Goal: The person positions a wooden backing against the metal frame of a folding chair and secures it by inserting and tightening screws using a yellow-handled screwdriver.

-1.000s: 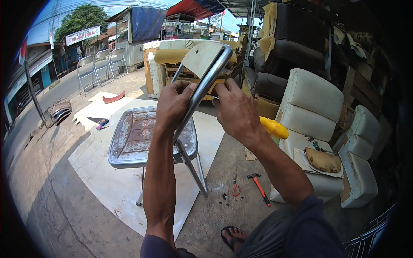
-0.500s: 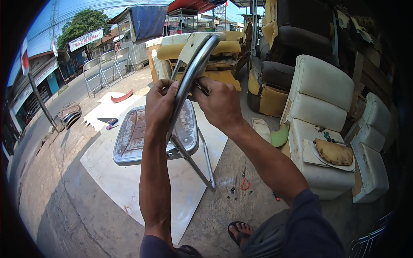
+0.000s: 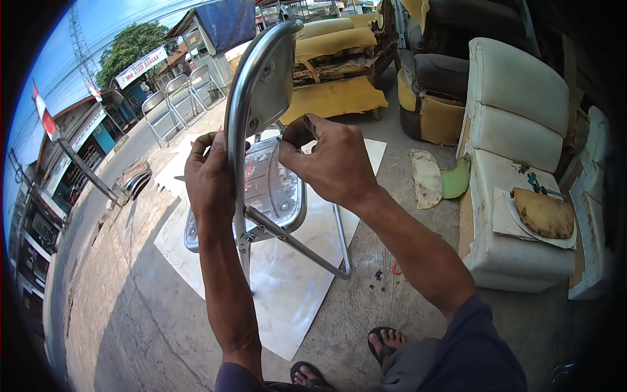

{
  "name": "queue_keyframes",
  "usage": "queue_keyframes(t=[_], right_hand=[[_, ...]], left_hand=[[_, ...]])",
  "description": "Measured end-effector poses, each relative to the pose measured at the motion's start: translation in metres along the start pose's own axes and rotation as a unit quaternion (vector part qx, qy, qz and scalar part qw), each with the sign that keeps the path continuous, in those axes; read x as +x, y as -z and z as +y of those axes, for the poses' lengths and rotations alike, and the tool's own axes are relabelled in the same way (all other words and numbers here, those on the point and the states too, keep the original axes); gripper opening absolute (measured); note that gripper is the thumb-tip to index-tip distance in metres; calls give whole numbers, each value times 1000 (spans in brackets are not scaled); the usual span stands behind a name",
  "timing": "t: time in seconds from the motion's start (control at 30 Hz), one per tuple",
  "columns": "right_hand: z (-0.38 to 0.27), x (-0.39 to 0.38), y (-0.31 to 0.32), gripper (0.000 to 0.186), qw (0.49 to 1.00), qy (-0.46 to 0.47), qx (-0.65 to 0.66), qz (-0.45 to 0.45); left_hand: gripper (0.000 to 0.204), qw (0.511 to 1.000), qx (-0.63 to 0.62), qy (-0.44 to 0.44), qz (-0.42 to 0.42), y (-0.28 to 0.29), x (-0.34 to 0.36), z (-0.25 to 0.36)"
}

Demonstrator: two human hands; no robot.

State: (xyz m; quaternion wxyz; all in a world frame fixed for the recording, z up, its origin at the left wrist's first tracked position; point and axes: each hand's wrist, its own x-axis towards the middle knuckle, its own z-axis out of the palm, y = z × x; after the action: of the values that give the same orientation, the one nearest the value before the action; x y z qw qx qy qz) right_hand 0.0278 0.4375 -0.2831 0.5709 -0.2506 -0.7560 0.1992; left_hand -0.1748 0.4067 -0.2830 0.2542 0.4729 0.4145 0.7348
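A metal folding chair [image 3: 236, 117] with a shiny tube frame stands in front of me. Its pale back panel [image 3: 273, 88] shows bolt fittings, and its worn metal seat [image 3: 277, 186] is scuffed and rust-stained. My left hand [image 3: 212, 176] is wrapped round the upright tube below the back panel. To the right of that tube, apart from it, my right hand [image 3: 333, 160] is closed in a pinch above the seat. A small dark bit shows at its fingers, too small to name.
A white sheet [image 3: 300, 313] lies under the chair. Small black pieces [image 3: 379, 276] are on the concrete. White padded seats [image 3: 516, 150] stand at right, one bearing a yellowish pad [image 3: 542, 212]. Yellow foam [image 3: 333, 98] lies behind the chair; more folding chairs [image 3: 176, 95] stand far left.
My right hand has come away from the chair's tube to its right. The back panel now shows more broadly, and the whole view has shifted.
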Motion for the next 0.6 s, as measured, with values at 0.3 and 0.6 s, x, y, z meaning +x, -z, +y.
queue_keyframes(t=[0.3, 0.6], right_hand=[[193, -303, 67, 19, 852, -466, -221, -91], [214, -446, 132, 27, 816, -539, -207, -30]], left_hand=[[20, 907, 225, -269, -233, -44, -155, -65], [8, 869, 306, 152, -358, -105, -344, -322]])
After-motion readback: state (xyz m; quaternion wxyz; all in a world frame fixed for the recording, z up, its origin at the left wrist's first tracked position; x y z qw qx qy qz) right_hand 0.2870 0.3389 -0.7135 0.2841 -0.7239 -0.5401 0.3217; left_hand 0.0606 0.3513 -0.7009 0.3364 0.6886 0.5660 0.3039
